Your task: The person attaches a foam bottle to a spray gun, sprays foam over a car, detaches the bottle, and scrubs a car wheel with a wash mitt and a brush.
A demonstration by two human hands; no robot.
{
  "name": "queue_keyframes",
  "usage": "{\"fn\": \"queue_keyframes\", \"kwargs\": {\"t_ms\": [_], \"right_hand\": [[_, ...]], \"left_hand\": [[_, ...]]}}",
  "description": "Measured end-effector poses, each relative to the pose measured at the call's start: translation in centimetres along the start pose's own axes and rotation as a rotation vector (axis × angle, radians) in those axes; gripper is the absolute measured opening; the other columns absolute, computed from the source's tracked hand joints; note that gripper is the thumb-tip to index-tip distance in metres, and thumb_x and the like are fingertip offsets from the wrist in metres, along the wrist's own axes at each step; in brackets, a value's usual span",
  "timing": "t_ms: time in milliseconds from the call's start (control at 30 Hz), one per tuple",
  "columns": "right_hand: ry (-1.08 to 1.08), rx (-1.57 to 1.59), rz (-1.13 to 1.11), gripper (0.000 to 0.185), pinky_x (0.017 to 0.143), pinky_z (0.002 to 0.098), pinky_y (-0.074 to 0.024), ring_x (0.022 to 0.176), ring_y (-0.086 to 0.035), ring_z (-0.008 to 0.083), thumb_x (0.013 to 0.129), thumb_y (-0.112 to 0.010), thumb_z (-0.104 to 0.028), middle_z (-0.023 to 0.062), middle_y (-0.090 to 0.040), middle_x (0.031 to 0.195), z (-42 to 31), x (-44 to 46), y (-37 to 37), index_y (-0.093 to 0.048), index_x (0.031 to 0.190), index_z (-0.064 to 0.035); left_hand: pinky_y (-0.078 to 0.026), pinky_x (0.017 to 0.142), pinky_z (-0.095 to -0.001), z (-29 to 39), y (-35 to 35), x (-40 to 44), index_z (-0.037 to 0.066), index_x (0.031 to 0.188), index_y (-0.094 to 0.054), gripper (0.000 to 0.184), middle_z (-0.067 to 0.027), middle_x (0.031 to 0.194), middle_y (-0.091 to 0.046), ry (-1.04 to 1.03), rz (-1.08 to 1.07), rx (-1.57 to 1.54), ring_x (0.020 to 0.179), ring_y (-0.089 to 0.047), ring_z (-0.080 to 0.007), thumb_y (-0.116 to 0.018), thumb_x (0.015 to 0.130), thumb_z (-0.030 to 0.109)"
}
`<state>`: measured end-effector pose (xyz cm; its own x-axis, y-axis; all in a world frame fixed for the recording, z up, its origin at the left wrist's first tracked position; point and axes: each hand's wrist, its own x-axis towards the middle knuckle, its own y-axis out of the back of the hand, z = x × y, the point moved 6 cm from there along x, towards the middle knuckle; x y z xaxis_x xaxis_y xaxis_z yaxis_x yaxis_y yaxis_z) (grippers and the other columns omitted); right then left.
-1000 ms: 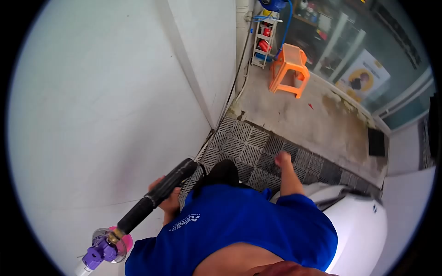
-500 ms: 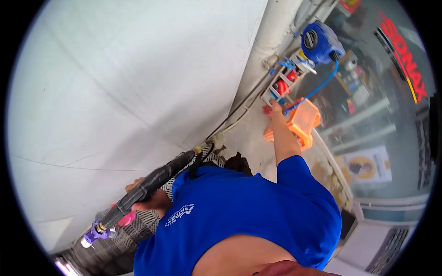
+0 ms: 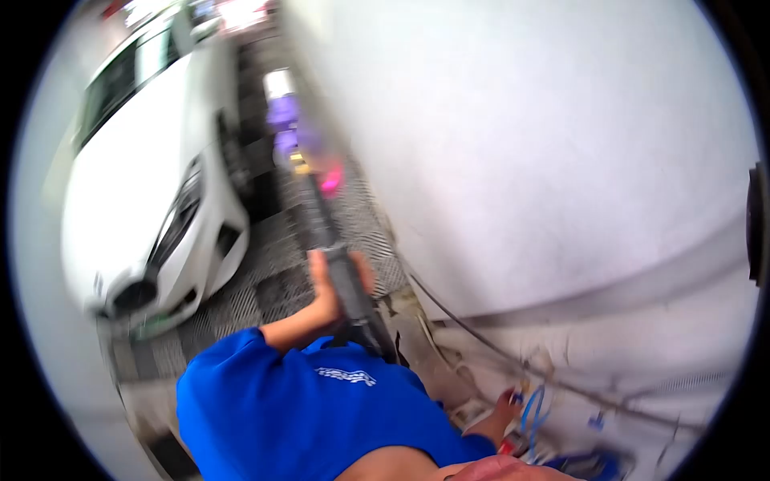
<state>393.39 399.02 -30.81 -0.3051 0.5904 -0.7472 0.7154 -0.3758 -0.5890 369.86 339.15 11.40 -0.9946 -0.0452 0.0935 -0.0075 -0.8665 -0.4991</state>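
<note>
My left hand (image 3: pixel 324 290) is wrapped round the black body of a spray gun (image 3: pixel 345 280) at the centre. The gun points up and away, with a brass fitting (image 3: pixel 300 163), a blurred purple head (image 3: pixel 283 120) and a white tip at its far end. A pink part (image 3: pixel 330 180) shows beside it. At the lower right my right hand (image 3: pixel 505 406) reaches to the wall pipes, its fingers closed at a small blue part beside a looped blue hose (image 3: pixel 536 413). What the fingers hold is too small to make out.
A white car (image 3: pixel 144 184) stands on the left over grey and black floor grating (image 3: pixel 277 293). A large white wall panel (image 3: pixel 545 160) fills the right. Along its lower edge runs a dark hose (image 3: pixel 481 341). A blue reel (image 3: pixel 593 465) is at the bottom right.
The view has swung round to the car and wall. The gun in my left hand now points away from me. My right hand has moved from beside the orange stool to the wall pipes.
</note>
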Motion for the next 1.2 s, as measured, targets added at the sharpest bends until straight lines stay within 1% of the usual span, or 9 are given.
{"fn": "queue_keyframes", "kwargs": {"t_ms": [100,200,267,533,800,1000,1100,1133,1200], "right_hand": [[-0.259,0.027,-0.27,0.034,0.071,0.0383,-0.0543,0.082,-0.061,0.027,0.076,-0.066,-0.019,0.013,-0.062,0.091,0.3,3.8,-0.7,-0.057,0.103,-0.0004],[-0.239,-0.011,-0.243,0.035,0.07,0.0362,-0.0537,0.079,-0.06,0.0255,0.076,-0.067,-0.019,0.0125,-0.062,0.09,-0.6,6.4,-0.3,-0.057,0.105,-0.001],[-0.201,-0.019,-0.467,0.023,0.065,0.0325,-0.0524,0.076,-0.059,0.0216,0.081,-0.062,-0.017,0.0114,-0.062,0.083,-0.3,5.0,-2.2,-0.06,0.097,-0.0014],[-0.205,-0.11,-0.464,0.028,0.07,0.0331,-0.0508,0.082,-0.058,0.0222,0.079,-0.063,-0.015,0.0114,-0.06,0.091,1.6,3.8,-2.5,-0.057,0.103,-0.001],[-0.025,-0.369,-0.429,0.035,0.076,0.0339,-0.049,0.09,-0.057,0.023,0.078,-0.063,-0.014,0.0115,-0.058,0.1,1.6,1.4,-2.7,-0.054,0.109,-0.0004],[0.413,-1.179,-0.406,0.041,0.081,0.0344,-0.0477,0.095,-0.056,0.0235,0.076,-0.063,-0.012,0.0116,-0.057,0.107,3.6,-6.0,-3.1,-0.051,0.113,0.0],[0.263,-1.528,-0.952,0.043,0.083,0.0347,-0.0471,0.098,-0.056,0.0238,0.076,-0.063,-0.012,0.0116,-0.056,0.111,11.2,-17.3,-4.9,-0.05,0.116,0.0001],[0.071,-1.428,-1.378,0.047,0.093,0.0345,-0.04,0.109,-0.05,0.0232,0.077,-0.056,-0.008,0.0119,-0.051,0.119,13.7,-24.1,-6.0,-0.044,0.122,0.0007],[-0.274,-1.35,-1.848,0.05,0.099,0.0343,-0.0345,0.114,-0.048,0.0241,0.078,-0.054,-0.006,0.0149,-0.049,0.123,15.9,-38.0,-8.1,-0.042,0.126,0.0014]], "left_hand": [[-0.033,0.043,-0.0279,0.2,-3.0,-6.0,0.004,0.056,-0.044,0.091,-0.0085,0.048,-0.044,0.017,0.106,0.055,0.043,-0.042,-0.0181,-0.009,0.067,0.088],[-0.034,0.044,-0.0264,-0.3,-2.9,-11.0,0.004,0.058,-0.046,0.091,-0.0068,0.05,-0.045,-0.08,0.164,0.033,0.045,-0.043,-0.016,-0.01,0.069,0.087],[-0.037,0.049,-0.0258,0.9,-1.7,-12.0,0.004,0.059,-0.049,0.092,-0.0067,0.054,-0.048,-0.113,0.164,0.011,0.05,-0.046,-0.0158,-0.009,0.071,0.085],[-0.039,0.047,-0.0273,1.9,-1.4,-17.7,0.006,0.058,-0.044,0.09,-0.0066,0.052,-0.046,-0.132,0.345,-0.076,0.047,-0.047,-0.0173,-0.015,0.063,0.091],[-0.04,0.043,-0.0296,1.0,-1.2,-20.2,0.005,0.055,-0.044,0.092,-0.0101,0.047,-0.046,-0.191,0.424,-0.084,0.042,-0.046,-0.0202,-0.013,0.063,0.091],[-0.037,0.041,-0.0315,-1.0,-2.0,-20.8,0.004,0.054,-0.042,0.093,-0.0118,0.045,-0.044,-0.111,0.503,-0.156,0.04,-0.044,-0.0226,-0.007,0.064,0.09],[-0.04,0.043,-0.0318,-3.1,-1.2,-20.3,0.006,0.055,-0.044,0.092,-0.011,0.047,-0.046,-0.055,0.683,-0.208,0.041,-0.045,-0.0228,-0.008,0.064,0.09],[-0.041,0.045,-0.031,-5.0,-0.1,-19.8,0.007,0.056,-0.045,0.091,-0.0101,0.049,-0.048,-0.066,0.686,-0.292,0.044,-0.047,-0.0216,-0.009,0.064,0.09],[-0.042,0.046,-0.0297,-5.3,-0.1,-19.5,0.006,0.058,-0.046,0.092,-0.0089,0.051,-0.048,-0.073,0.679,-0.273,0.046,-0.048,-0.0207,-0.01,0.063,0.09]]}}
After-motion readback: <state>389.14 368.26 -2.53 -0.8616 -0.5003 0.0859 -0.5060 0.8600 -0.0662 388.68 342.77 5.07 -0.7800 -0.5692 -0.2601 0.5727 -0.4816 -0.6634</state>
